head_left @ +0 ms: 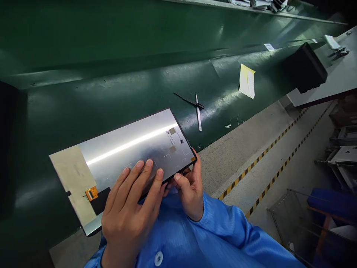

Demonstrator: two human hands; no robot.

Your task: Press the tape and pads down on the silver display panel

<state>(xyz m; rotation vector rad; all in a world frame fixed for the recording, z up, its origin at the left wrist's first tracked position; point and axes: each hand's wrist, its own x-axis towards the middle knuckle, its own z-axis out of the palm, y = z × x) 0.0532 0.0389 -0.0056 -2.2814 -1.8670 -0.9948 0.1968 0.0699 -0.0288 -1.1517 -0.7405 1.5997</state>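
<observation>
A green belt [117,63] is overlapped by a panel [131,152], which is held back-up just above the person's lap. Its right end is clamped by the right hand [189,195], thumb over the edge. The left hand [128,212] is spread on its back; whether that hand grips cannot be told. Tweezers [198,113] lie beyond.

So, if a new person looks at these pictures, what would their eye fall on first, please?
The big silver display panel stands out first, at lower centre over the green mat, with the left hand on it and the right hand pinching its edge. Above it, a yellow-edged paper sheet lies near steel tweezers.
</observation>
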